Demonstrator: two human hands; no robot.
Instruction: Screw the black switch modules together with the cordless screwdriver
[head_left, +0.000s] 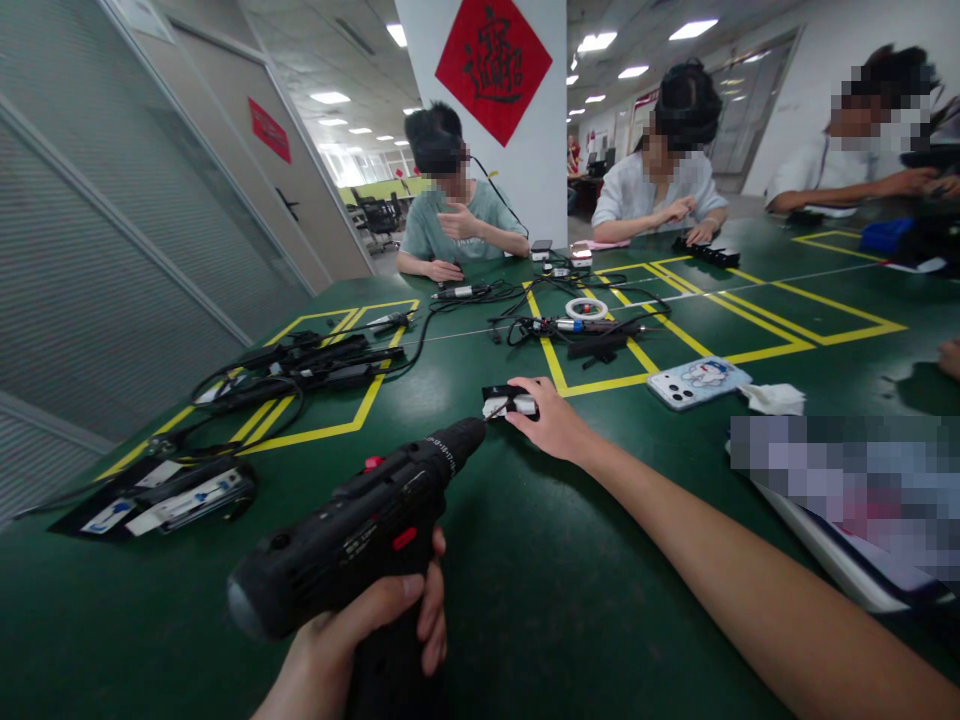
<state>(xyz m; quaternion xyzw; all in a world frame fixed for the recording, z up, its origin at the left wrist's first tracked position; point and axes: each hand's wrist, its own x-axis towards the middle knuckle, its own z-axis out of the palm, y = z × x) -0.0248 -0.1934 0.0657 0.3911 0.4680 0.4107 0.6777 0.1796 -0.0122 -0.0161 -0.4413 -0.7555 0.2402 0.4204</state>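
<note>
My left hand [382, 620] is wrapped round the grip of a black cordless drill [360, 520] with red switches. The drill points away and to the right. Its thin bit [493, 411] reaches the near left side of a small black-and-white part [510, 402]; whether it touches cannot be told. Thumb and fingers of my right hand [551, 420] pinch this part from the right and hold it on the green table [525, 560]. Some of the part is hidden behind the fingers.
Cables and black devices [315, 365] lie at left, near a black pouch [187, 500]. Beyond my right hand are a tape roll [586, 309] and a pen-like electric screwdriver [577, 326]. A phone [697, 382] and tissue [776, 398] lie right. Several people sit across the table.
</note>
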